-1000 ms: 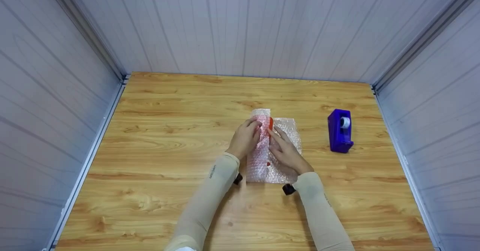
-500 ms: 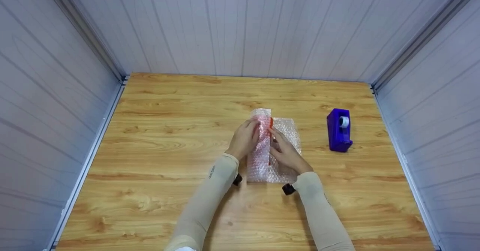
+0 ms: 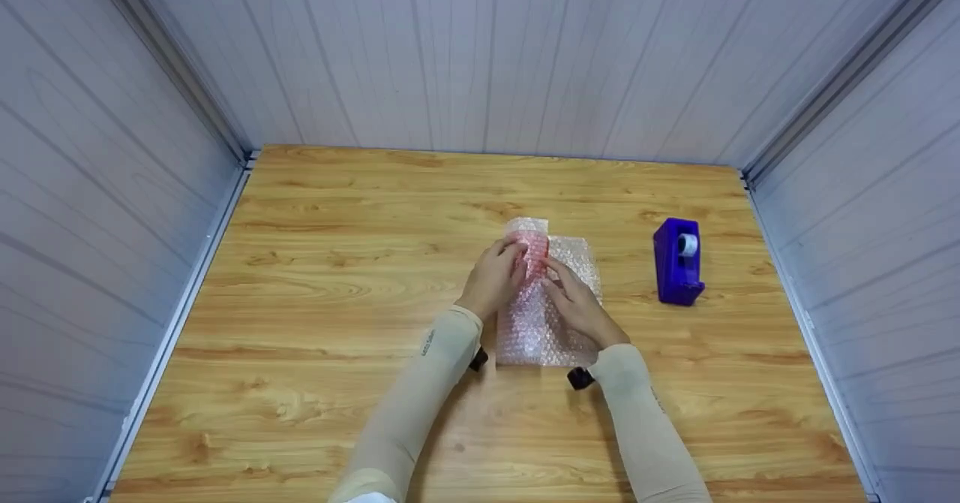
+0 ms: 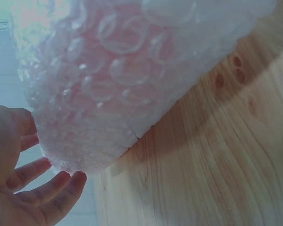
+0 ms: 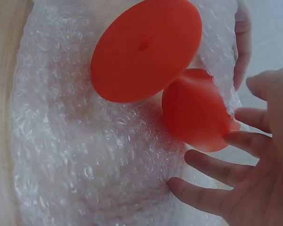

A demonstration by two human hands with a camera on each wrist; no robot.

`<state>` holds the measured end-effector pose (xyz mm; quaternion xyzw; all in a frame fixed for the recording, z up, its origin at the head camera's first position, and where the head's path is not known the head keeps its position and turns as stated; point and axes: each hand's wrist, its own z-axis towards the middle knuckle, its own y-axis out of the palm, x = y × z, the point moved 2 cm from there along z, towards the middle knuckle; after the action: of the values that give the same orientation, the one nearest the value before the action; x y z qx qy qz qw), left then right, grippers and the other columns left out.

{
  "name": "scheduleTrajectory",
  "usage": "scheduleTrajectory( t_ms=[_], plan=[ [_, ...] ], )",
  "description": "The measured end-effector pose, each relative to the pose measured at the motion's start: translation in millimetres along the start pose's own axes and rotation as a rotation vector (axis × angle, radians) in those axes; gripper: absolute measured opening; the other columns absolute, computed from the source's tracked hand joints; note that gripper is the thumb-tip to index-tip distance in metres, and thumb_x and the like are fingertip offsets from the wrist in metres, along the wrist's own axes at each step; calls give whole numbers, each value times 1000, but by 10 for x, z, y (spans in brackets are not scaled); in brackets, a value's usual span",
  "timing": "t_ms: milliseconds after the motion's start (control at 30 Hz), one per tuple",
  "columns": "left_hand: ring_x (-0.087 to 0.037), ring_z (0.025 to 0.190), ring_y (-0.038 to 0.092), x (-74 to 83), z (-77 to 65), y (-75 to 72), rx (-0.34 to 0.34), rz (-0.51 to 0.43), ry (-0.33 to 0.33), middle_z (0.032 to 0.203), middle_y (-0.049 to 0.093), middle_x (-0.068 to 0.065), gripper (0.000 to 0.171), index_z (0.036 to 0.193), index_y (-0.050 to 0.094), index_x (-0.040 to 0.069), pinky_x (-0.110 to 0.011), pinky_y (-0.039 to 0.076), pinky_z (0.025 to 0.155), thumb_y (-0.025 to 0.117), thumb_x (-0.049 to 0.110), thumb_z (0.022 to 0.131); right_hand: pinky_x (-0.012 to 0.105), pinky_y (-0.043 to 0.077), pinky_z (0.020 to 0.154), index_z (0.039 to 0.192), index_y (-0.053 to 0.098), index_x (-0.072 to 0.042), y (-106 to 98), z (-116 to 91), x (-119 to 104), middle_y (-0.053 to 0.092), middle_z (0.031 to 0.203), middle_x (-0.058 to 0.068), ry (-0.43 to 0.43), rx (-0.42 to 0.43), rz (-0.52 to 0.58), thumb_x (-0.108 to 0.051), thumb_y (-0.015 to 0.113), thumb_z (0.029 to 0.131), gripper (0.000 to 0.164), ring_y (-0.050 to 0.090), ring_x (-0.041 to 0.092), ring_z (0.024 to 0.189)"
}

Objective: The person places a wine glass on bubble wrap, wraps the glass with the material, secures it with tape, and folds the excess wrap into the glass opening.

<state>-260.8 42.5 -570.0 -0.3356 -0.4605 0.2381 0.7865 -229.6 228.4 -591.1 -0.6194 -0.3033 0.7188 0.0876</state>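
Note:
A sheet of bubble wrap (image 3: 521, 323) lies on the table, its left part folded over a red goblet-like thing (image 5: 146, 52) with a flat round disc and a rounded bowl-shaped part. In the head view the red shows only as a tint through the wrap. My left hand (image 3: 493, 274) holds the folded part from the left, fingers (image 4: 61, 188) bent around its edge. From the right, my right hand (image 3: 579, 304) reaches in with fairly straight fingers (image 5: 212, 167); its fingertips touch the wrap's free edge and the red bowl part.
A purple tape dispenser (image 3: 679, 263) with a white roll stands to the right on the wooden table (image 3: 337, 225). Pale panel walls (image 3: 480, 60) enclose the back and both sides. A small black camera (image 3: 580, 378) sits at the right wrist.
The folded wrap has shifted slightly right and now covers the orange-red edge that showed earlier. Both hands have moved a little to the right with it.

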Motion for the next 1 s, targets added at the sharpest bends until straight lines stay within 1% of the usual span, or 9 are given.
scheduleTrajectory(
  t_ms=[67, 233, 400, 533, 667, 767, 867, 933, 1000],
  plan=[
    [-36, 117, 60, 6, -4, 5, 5, -1, 10, 138, 56, -17, 28, 125, 66, 5, -46, 48, 99, 63, 14, 98, 51, 45, 102, 154, 36, -13, 2, -9, 9, 38, 155, 16, -2, -5, 11, -28, 51, 106, 52, 58, 37, 120],
    [-35, 117, 60, -5, -3, 9, 21, -6, 31, 136, 58, -18, 29, 125, 65, 3, -45, 48, 100, 65, 12, 97, 51, 48, 99, 154, 33, -11, 5, -19, 16, 40, 152, 20, -30, -16, 20, -23, 59, 103, 59, 60, 36, 116],
    [-35, 119, 59, -23, 0, 20, -15, 11, -4, 136, 57, -19, 33, 127, 62, 2, -44, 47, 102, 66, 14, 97, 52, 49, 97, 154, 34, -10, 6, -22, 12, 39, 152, 22, -50, -10, 5, -18, 62, 101, 61, 60, 39, 115],
    [-37, 117, 59, -8, 4, 20, -36, 28, -19, 137, 56, -18, 33, 127, 62, 3, -45, 47, 101, 66, 15, 97, 52, 49, 98, 153, 34, -9, 3, -24, 8, 40, 151, 23, -51, -10, 5, -16, 61, 101, 59, 59, 41, 116],
    [-36, 117, 58, 24, 12, 26, -54, 42, -31, 140, 55, -16, 33, 128, 63, 5, -45, 47, 100, 66, 18, 98, 51, 49, 98, 150, 41, -7, -28, -16, 3, 45, 147, 22, -46, 25, -10, -16, 61, 101, 54, 59, 41, 117],
    [-34, 119, 58, 48, 20, 44, -69, 59, -43, 141, 54, -14, 33, 129, 63, 7, -44, 47, 101, 64, 21, 99, 49, 47, 101, 143, 49, 0, -58, 5, -21, 45, 145, 24, -88, 84, -39, -11, 62, 100, 47, 53, 41, 124],
    [-33, 120, 57, 65, 21, 56, -77, 72, -46, 141, 54, -14, 33, 130, 62, 7, -44, 47, 101, 63, 22, 100, 48, 45, 104, 137, 55, 6, -68, 27, -61, 45, 146, 24, -162, 127, -94, -6, 62, 98, 41, 47, 41, 130],
    [-33, 120, 57, 70, 16, 49, -82, 74, -47, 141, 54, -14, 34, 131, 62, 7, -43, 47, 101, 62, 22, 101, 48, 45, 103, 136, 55, 8, -65, 39, -77, 46, 146, 22, -192, 127, -120, -6, 61, 98, 41, 46, 40, 131],
    [-33, 120, 57, 68, 11, 40, -84, 74, -46, 142, 54, -13, 34, 131, 62, 7, -43, 47, 101, 61, 22, 101, 45, 46, 102, 137, 54, 9, -61, 47, -82, 47, 145, 21, -204, 116, -121, -5, 60, 99, 41, 47, 40, 131]
  ],
)
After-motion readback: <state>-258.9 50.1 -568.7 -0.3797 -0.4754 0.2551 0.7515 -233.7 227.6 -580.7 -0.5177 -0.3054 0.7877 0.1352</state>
